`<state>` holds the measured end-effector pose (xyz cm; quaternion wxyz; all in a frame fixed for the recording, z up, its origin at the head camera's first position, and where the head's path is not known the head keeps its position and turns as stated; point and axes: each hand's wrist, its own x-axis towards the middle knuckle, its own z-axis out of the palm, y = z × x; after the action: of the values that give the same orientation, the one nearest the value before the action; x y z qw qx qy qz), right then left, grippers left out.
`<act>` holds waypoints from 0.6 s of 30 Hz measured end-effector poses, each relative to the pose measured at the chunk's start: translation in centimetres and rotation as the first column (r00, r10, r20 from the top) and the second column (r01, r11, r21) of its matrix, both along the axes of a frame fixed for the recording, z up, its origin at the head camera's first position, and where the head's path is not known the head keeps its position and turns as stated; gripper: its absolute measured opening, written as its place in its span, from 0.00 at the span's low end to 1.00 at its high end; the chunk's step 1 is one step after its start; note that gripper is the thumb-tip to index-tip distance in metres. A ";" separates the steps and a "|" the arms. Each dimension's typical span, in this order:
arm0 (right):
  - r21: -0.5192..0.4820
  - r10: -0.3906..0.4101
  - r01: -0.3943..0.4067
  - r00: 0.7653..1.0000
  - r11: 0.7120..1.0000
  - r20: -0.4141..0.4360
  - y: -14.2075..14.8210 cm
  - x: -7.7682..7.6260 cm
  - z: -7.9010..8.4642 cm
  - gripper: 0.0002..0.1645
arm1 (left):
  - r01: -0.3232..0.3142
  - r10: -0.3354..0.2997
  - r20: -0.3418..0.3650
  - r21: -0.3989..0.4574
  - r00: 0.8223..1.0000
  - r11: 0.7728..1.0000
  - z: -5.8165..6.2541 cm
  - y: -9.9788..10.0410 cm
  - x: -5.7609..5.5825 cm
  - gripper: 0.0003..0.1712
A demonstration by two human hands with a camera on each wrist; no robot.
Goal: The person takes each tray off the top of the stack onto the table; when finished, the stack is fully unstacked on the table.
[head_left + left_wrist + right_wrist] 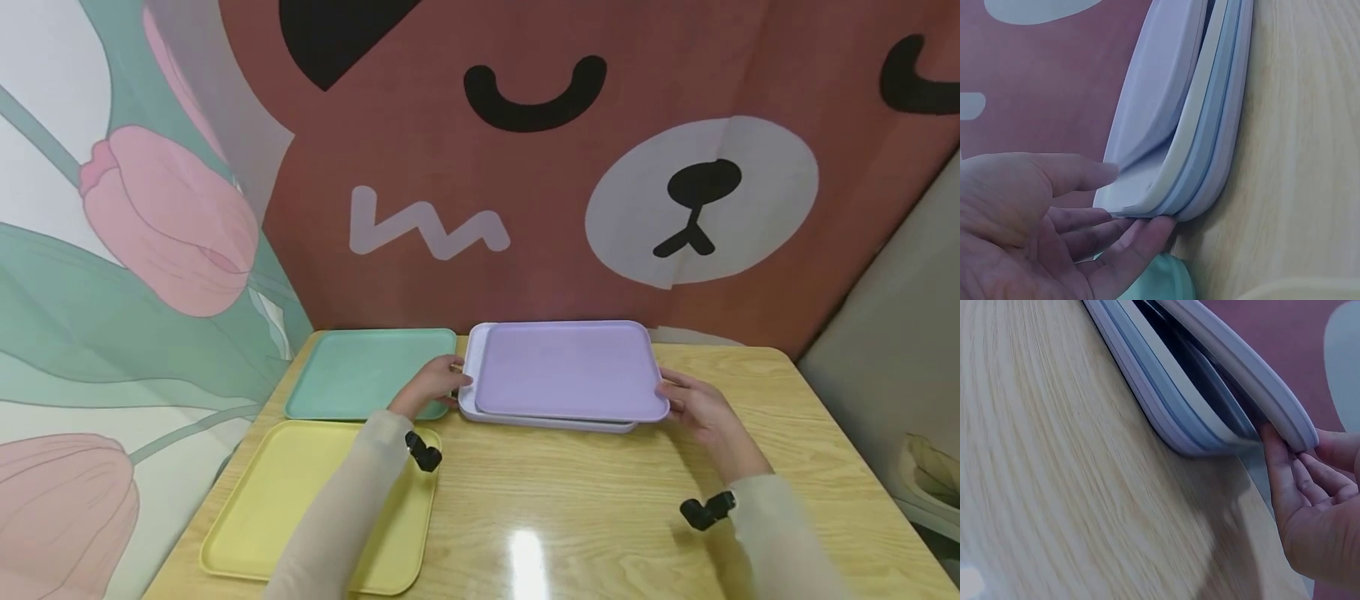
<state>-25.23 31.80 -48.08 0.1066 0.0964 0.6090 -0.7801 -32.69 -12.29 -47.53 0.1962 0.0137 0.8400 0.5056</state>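
Note:
A purple tray (570,371) lies tilted over a stack of trays, shifted to the right, with its right end raised. My right hand (697,404) pinches that raised end, thumb above and fingers underneath, as the right wrist view shows. Below it, the stack has a cream tray (1194,125) uppermost, then a blue tray (1210,137) and a lilac tray (1229,144). At the stack's left end is my left hand (431,383), its thumb over the rim and its fingertips against the side edges. A dark gap shows between the purple tray and the cream one.
A green tray (367,367) lies at the back left of the wooden table (600,517). In front of it a yellow tray (262,492) lies partly under my left forearm. A bear-print cloth (420,150) hangs right behind the table's back edge.

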 end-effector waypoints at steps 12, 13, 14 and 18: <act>-0.121 0.000 -0.003 1.000 0.993 -0.027 4.4 2.2 -0.3 0.24 | -0.026 0.026 0.018 -0.007 1.000 1.000 0.2 0.1 -0.5 0.39; -0.127 -0.001 -0.003 0.999 0.992 -0.035 4.7 2.2 -0.4 0.24 | -0.030 0.030 0.018 -0.006 0.999 1.000 0.2 0.0 -0.5 0.39; -0.140 0.000 -0.007 0.999 0.990 -0.046 5.1 2.3 -0.4 0.24 | -0.035 0.035 0.017 -0.004 0.999 0.999 0.2 0.0 -0.5 0.39; -0.186 0.004 -0.016 0.998 0.982 -0.063 6.5 2.6 -0.6 0.25 | -0.047 0.047 0.013 -0.002 0.999 0.999 0.4 0.1 -0.7 0.40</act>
<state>-22.61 38.32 -48.71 0.1001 0.0587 0.5369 -0.8356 -33.37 -12.16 -47.15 0.1899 -0.0095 0.8393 0.5094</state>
